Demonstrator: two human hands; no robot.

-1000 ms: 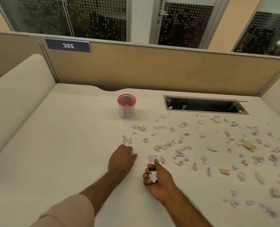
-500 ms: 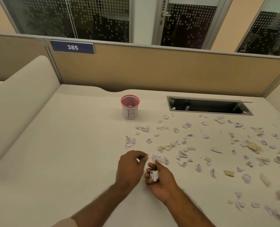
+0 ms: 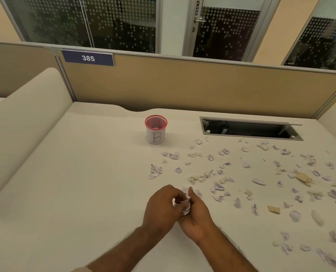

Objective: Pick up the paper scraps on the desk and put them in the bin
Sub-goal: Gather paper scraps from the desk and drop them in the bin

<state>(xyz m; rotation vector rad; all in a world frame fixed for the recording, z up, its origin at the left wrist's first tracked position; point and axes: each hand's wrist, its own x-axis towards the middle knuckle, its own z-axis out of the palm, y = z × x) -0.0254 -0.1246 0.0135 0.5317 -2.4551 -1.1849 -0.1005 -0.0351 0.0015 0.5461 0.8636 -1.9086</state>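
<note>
desk (image 3: 69,173): cream top, open cable hatch (image 3: 249,129) set in far right | partition (image 3: 192,87): tan panel, blue plate "385" (image 3: 88,58) fixed at left | behind: dotted glass panels (image 3: 104,20), door marked PUSH (image 3: 225,26) | light: warm, dim

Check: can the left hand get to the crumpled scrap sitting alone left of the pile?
Probably yes. Only bare desk lies between the left hand and that scrap; however, it is busy with scraps held against the right hand.
</note>
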